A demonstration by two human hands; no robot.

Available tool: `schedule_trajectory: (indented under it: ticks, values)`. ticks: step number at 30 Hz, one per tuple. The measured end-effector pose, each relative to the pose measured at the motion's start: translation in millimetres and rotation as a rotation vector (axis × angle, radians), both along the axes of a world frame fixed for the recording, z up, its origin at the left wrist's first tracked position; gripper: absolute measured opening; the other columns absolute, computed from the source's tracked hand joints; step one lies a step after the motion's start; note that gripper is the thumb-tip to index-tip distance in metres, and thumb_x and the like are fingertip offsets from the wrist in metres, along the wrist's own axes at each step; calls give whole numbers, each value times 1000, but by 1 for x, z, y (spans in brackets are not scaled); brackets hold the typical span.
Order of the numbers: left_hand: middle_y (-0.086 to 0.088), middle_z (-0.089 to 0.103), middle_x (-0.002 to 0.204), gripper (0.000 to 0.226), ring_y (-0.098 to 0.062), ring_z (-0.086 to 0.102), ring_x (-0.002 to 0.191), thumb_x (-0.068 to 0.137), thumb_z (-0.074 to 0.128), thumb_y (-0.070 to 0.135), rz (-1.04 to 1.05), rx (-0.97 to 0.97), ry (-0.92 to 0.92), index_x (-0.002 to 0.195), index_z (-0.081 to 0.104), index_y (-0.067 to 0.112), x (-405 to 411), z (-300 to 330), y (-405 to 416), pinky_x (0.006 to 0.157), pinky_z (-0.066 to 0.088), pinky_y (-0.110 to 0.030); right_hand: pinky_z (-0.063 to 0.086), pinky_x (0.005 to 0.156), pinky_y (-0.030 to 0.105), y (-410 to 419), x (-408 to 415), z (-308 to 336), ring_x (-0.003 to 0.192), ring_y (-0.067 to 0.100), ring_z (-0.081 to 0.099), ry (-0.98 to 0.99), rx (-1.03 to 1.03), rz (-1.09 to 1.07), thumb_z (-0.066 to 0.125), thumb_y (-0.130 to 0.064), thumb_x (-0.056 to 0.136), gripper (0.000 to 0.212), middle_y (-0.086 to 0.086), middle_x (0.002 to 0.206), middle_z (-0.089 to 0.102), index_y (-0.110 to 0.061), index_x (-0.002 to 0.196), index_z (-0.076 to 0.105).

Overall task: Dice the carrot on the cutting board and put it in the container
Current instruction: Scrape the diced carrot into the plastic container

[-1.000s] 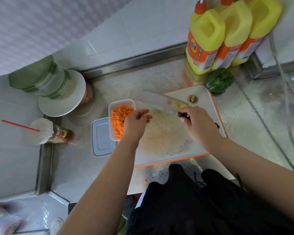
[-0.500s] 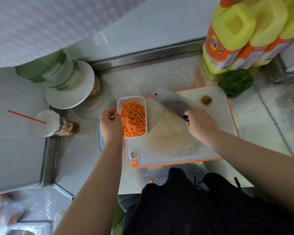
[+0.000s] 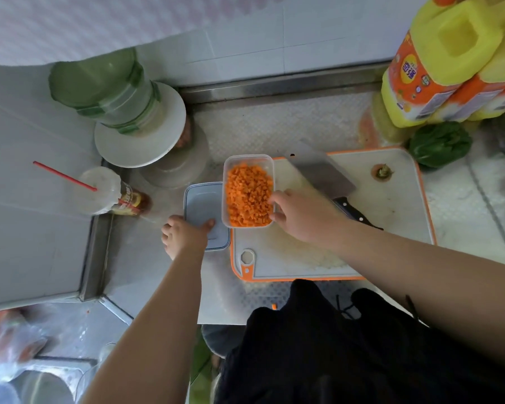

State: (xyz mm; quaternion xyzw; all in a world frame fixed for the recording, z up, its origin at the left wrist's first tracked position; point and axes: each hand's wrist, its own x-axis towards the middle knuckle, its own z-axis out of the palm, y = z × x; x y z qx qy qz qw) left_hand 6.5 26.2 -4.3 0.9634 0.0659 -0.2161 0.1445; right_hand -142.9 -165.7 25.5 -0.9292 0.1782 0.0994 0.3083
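Now, from the head view, the diced carrot fills the clear plastic container as small orange cubes, heaped almost to the rim. The container sits at the left edge of the white, orange-rimmed cutting board on the steel table. The right hand pinches the container's right wall, thumb and fingers curled on the rim. The left hand grips the near edge of the lid lying just left of the container. Half a second earlier the right hand held the cleaver, which lies flat on the board now, and the left hand held the container.
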Motion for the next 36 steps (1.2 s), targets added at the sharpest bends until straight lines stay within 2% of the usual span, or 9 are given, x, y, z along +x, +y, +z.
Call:
schedule_trajectory:
  ticks: [5,11,15,19,22,26,31,33,36]
  values:
    - [-14,57,121,62,-35,56,113,78,78,42,21,-198,26,122,52,6,27,0,13,88,46,-41,42,70,31,5,-6,-2,87,20,56,-13,-64,-6,50,-32,97,19,1,104,57,-16,105,57]
    - [3,54,78,13,-24,53,80,88,61,15,-126,-487,-147,98,54,12,14,54,-9,69,37,-30,51,68,39,3,-12,11,77,18,63,-119,21,-174,44,-42,98,33,0,89,66,-16,98,63]
    - [-6,52,106,17,-28,51,79,94,52,18,-535,-322,-263,109,50,13,-36,82,-55,65,34,-36,44,51,16,20,18,54,48,2,55,-178,583,-362,48,-47,96,35,4,75,68,-17,95,66]
    - [-8,51,116,25,-37,59,90,91,54,14,-700,-377,-284,115,50,7,-60,84,-72,61,37,-39,41,46,22,18,37,57,43,6,51,-189,665,-547,58,-46,91,33,-1,60,57,-13,88,63]
    - [-7,48,123,44,-32,54,108,82,69,23,-767,-497,-182,122,55,12,-54,77,-59,88,46,-42,39,48,29,9,33,44,42,14,49,-149,697,-567,60,-32,93,23,4,57,54,-14,79,56]
    - [-11,43,136,61,-30,40,123,88,63,46,-509,-402,-225,139,47,17,-33,71,-41,104,29,-36,33,46,24,-5,31,33,32,2,43,-112,603,-527,51,-18,98,10,-2,54,49,-13,90,55]
    - [4,69,77,7,-30,67,79,84,66,31,-363,-483,57,81,68,25,-17,65,-27,76,55,-47,37,45,21,-3,32,28,38,-1,47,-132,628,-590,60,-15,93,25,-4,67,54,-8,117,54]
    - [11,70,73,14,-26,69,76,82,69,27,-315,-524,78,72,66,37,-17,59,-25,78,57,-50,41,50,19,1,28,31,48,1,50,-165,639,-607,66,-14,89,28,-6,79,57,-12,114,54]
    - [5,73,79,7,-26,71,78,78,70,31,-275,-565,102,78,71,39,-20,54,-26,78,58,-49,43,70,27,7,16,32,74,7,53,-156,318,-440,69,-21,84,56,-16,82,49,-22,133,42]
